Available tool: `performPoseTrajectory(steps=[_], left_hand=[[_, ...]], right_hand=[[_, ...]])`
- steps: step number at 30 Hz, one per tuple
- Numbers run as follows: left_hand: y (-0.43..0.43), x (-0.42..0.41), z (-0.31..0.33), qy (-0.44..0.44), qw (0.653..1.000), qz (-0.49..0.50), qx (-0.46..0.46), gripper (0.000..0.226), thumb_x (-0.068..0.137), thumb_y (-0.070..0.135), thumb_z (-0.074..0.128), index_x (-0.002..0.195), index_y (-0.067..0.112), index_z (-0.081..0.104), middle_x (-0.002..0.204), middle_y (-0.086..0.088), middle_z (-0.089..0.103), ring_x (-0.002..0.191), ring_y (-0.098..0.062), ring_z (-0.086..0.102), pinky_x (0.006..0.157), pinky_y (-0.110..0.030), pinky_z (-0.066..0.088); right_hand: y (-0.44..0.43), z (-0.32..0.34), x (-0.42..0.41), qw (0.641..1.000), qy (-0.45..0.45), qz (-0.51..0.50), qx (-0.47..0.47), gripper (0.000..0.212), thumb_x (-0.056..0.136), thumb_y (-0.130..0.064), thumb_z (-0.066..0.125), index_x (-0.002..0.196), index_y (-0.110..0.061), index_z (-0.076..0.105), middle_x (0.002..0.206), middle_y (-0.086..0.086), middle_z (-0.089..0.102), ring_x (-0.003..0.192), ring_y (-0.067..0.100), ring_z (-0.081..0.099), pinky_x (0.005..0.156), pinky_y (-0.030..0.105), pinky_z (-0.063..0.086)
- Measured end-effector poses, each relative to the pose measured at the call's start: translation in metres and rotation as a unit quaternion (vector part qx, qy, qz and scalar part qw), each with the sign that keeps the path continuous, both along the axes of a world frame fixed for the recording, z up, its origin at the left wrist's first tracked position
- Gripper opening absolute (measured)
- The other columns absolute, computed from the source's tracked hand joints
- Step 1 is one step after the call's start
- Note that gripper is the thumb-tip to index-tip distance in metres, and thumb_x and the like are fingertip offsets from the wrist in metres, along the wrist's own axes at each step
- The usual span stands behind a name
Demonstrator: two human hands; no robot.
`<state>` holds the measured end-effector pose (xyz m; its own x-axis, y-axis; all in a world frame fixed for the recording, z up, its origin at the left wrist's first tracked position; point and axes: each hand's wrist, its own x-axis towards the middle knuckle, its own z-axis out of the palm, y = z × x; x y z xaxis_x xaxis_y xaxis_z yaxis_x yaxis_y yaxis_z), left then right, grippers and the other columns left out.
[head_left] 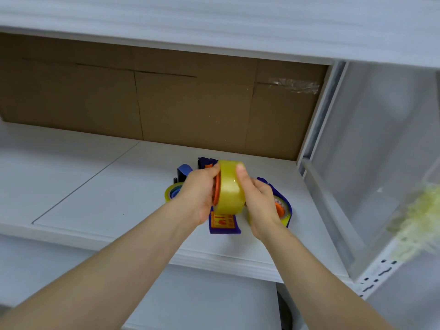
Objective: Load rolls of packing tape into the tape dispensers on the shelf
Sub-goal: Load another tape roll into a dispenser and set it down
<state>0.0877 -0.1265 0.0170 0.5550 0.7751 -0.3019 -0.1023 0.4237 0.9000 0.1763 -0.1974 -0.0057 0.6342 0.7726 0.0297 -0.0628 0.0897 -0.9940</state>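
A yellowish clear roll of packing tape point(229, 188) is held upright between both hands above the white shelf point(107, 186). My left hand point(198, 194) grips its left side, where an orange hub of a blue dispenser point(223, 225) shows. My right hand point(258, 201) grips the roll's right side, thumb on top. Behind my left hand lies another blue dispenser point(183, 173) with a tape roll point(170, 192) in it. A third blue dispenser point(283, 206) with an orange hub lies behind my right hand.
Brown cardboard point(166, 98) lines the shelf's back. An upper shelf board point(214, 27) hangs overhead. On the right stands a translucent plastic bin point(381, 151) with pale shredded filler point(419, 222). A perforated metal upright point(378, 275) runs at lower right.
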Motion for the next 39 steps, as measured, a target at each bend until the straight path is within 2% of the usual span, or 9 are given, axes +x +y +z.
performPoseTrajectory(steps=[3,6,11,17,22,26,30,35,39], left_hand=[[-0.011,0.004,-0.004,0.015,0.997,-0.003,0.076,0.034,0.089,0.032,0.058,0.115,0.012,0.063,0.111,-0.015,0.068,0.101,-0.033,0.065,0.091,-0.052,0.051],[-0.011,0.000,-0.007,-0.016,0.995,-0.005,0.099,0.033,0.091,0.028,0.056,0.120,0.014,0.062,0.118,-0.013,0.065,0.108,-0.032,0.063,0.096,-0.052,0.049],[-0.010,-0.007,-0.008,-0.042,0.988,-0.021,0.149,0.027,0.096,0.020,0.049,0.117,0.009,0.063,0.118,-0.016,0.066,0.111,-0.032,0.062,0.099,-0.051,0.047],[-0.021,-0.013,-0.012,-0.039,0.982,-0.062,0.176,0.023,0.094,0.012,0.048,0.097,0.019,0.070,0.107,-0.010,0.071,0.105,-0.026,0.065,0.094,-0.040,0.051],[-0.009,-0.016,-0.001,-0.022,0.990,-0.096,0.103,0.043,0.084,0.047,0.057,0.108,0.012,0.069,0.107,-0.010,0.071,0.101,-0.027,0.067,0.090,-0.041,0.051],[-0.007,-0.019,-0.004,-0.040,0.988,-0.105,0.103,0.036,0.080,0.035,0.065,0.105,0.009,0.070,0.108,-0.011,0.071,0.101,-0.029,0.066,0.083,-0.041,0.053],[-0.007,-0.025,-0.010,-0.064,0.981,-0.127,0.135,0.032,0.082,0.017,0.061,0.112,0.007,0.067,0.116,-0.017,0.067,0.112,-0.035,0.062,0.099,-0.049,0.046],[-0.009,-0.030,-0.010,-0.063,0.974,-0.141,0.168,0.036,0.085,0.000,0.058,0.118,0.012,0.063,0.110,-0.008,0.070,0.096,-0.019,0.069,0.070,-0.027,0.056],[-0.008,-0.032,-0.015,-0.041,0.970,-0.147,0.189,0.040,0.082,-0.002,0.061,0.119,0.013,0.062,0.112,-0.007,0.070,0.098,-0.018,0.068,0.064,-0.023,0.052]], right_hand=[[0.007,0.009,0.011,0.994,0.050,-0.059,-0.072,0.052,0.073,-0.076,0.048,0.079,-0.024,0.050,0.090,0.003,0.065,0.093,0.024,0.064,0.089,0.043,0.053],[0.002,0.006,0.020,0.993,0.083,0.049,-0.069,0.073,0.059,-0.083,0.056,0.104,-0.025,0.061,0.103,0.002,0.070,0.102,0.023,0.064,0.094,0.042,0.048],[-0.018,-0.003,0.023,0.991,0.002,0.128,0.036,0.025,0.082,-0.026,0.064,0.103,-0.011,0.066,0.100,0.009,0.071,0.097,0.024,0.065,0.089,0.036,0.051],[-0.011,0.000,0.020,0.999,-0.016,0.020,-0.025,0.077,0.051,-0.078,0.065,0.089,-0.011,0.069,0.091,0.009,0.074,0.093,0.028,0.068,0.091,0.046,0.052],[-0.026,-0.019,-0.001,0.983,-0.149,0.093,0.044,0.022,0.077,-0.034,0.065,0.092,-0.018,0.066,0.088,-0.001,0.070,0.083,0.009,0.063,0.074,0.021,0.052],[-0.026,-0.017,-0.001,0.980,-0.159,0.119,0.030,0.024,0.073,-0.027,0.073,0.094,-0.018,0.066,0.097,0.000,0.071,0.096,0.012,0.064,0.085,0.025,0.053],[-0.027,-0.011,0.007,0.986,-0.132,0.099,0.033,0.018,0.077,-0.014,0.072,0.088,-0.026,0.064,0.093,-0.004,0.070,0.094,0.014,0.065,0.083,0.027,0.053],[-0.027,0.003,0.012,0.986,-0.163,0.037,0.008,0.026,0.068,-0.028,0.079,0.087,-0.028,0.061,0.079,-0.009,0.062,0.074,0.009,0.059,0.068,0.023,0.049],[-0.030,0.030,0.017,0.916,-0.396,0.005,0.064,0.023,0.087,-0.013,0.062,0.105,-0.026,0.065,0.096,-0.007,0.055,0.083,-0.007,0.055,0.073,0.008,0.042]])
